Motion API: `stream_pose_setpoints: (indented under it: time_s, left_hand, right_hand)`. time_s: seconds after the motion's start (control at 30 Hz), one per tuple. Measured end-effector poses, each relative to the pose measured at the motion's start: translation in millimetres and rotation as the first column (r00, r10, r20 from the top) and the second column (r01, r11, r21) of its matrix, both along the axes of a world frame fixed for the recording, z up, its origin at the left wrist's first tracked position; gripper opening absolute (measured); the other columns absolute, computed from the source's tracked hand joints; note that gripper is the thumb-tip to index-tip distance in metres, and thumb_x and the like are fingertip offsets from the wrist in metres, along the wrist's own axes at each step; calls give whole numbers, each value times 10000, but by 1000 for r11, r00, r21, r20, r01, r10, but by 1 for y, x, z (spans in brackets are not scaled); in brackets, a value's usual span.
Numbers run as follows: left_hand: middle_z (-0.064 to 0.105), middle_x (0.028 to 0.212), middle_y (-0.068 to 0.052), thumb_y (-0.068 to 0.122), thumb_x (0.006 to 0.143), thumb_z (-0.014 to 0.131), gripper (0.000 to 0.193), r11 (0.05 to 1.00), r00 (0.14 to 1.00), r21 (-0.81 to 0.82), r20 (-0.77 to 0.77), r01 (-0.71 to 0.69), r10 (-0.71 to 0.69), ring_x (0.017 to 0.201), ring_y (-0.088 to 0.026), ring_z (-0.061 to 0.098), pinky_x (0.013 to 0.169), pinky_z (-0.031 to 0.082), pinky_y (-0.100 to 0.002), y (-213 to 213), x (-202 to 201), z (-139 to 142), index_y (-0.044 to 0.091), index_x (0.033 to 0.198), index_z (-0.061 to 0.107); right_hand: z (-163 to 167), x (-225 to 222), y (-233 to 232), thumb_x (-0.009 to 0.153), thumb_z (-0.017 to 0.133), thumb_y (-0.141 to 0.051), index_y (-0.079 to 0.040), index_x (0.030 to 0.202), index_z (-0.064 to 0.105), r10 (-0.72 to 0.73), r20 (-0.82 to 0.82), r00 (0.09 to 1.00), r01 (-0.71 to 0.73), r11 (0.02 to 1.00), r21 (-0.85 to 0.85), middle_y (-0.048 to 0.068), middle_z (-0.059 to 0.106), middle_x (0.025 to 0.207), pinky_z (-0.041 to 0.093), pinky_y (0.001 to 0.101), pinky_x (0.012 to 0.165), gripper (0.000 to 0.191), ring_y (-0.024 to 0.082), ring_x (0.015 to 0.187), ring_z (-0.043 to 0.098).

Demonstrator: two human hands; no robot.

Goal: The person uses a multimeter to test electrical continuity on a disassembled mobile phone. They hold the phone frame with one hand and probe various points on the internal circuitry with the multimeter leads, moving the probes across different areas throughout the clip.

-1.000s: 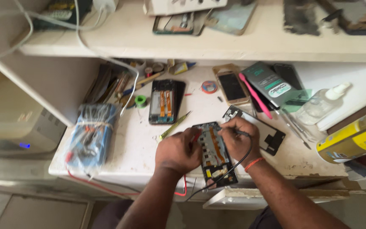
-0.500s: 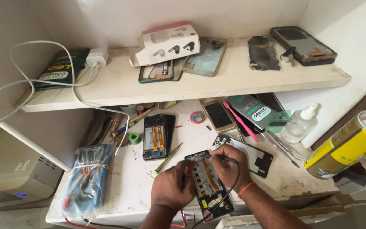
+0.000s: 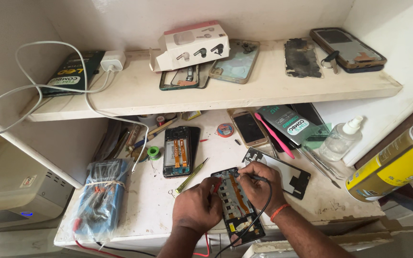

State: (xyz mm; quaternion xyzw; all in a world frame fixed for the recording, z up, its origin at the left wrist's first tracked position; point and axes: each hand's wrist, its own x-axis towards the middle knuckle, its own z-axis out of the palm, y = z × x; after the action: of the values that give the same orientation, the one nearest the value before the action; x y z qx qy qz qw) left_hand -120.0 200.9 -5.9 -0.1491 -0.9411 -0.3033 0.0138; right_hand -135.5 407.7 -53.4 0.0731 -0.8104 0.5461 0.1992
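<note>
Opened-up phone [image 3: 235,203] sits face down near the front edge of the white workbench [image 3: 154,205], back cover off, so the board and an orange ribbon cable are showing. The left hand [image 3: 196,206] rests on the phone's left side with fingers curled around a red probe [image 3: 214,187], pressing its tip into the top corner. The right hand [image 3: 259,185] pinches a black probe [image 3: 249,177] like a pen, tip touching the upper part of the board, and its black wire [image 3: 259,215] loops down over the phone toward the bottom of the frame.

Around it: a black frame piece [image 3: 288,177] lies just right of the right hand, a green screwdriver [image 3: 191,176] lies just up-left of the left hand, and a second opened phone [image 3: 180,152] with two orange strips sits further back. A gold phone [image 3: 248,128] and a pink tool [image 3: 273,136] are behind that, with a clear bottle [image 3: 340,139] off to the right and a yellow spray can [image 3: 397,165] at the right edge. A plastic-wrapped meter [image 3: 102,198] sits on the left. The shelf [image 3: 135,98] above holds a white charger [image 3: 113,61], a small box [image 3: 194,45] and more phone parts.
</note>
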Motion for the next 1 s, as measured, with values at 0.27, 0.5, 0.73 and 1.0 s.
stream_pose_setpoints:
  time_s: [0.27,0.5,0.73,1.0]
  left_hand:
    - [759,784,-143,227,783,566,388,998,1000,53,13,-19,19,729,-322,755,762,590,-445,1,2,4,194,1125,745]
    - [761,795,-147,234,782,578,397,998,1000,69,-16,-10,11,722,-322,753,750,594,-436,0,3,7,192,1132,761]
    - [763,815,-145,253,786,592,402,997,999,61,11,-38,37,747,-312,755,762,594,-425,1,2,6,221,1146,769]
    - [764,831,-139,252,779,614,385,995,999,91,-33,-39,42,757,-317,745,748,589,-430,-1,1,1,235,1122,789]
  right_hand:
    - [0,-1,-1,838,634,-22,-13,855,717,0,19,1000,0,1000,-5,91,794,742,609,244,562,86,106,646,767]
    - [2,0,-3,839,657,-21,-14,854,726,-29,45,999,28,999,17,98,792,715,580,257,534,71,124,609,743]
    - [1,-1,-3,851,652,-27,-21,863,718,3,2,1000,-3,1000,22,79,788,734,588,230,530,67,90,628,753]
    - [5,2,-8,855,661,-31,-12,901,709,-39,22,999,40,998,-46,65,785,766,563,229,539,69,59,637,710]
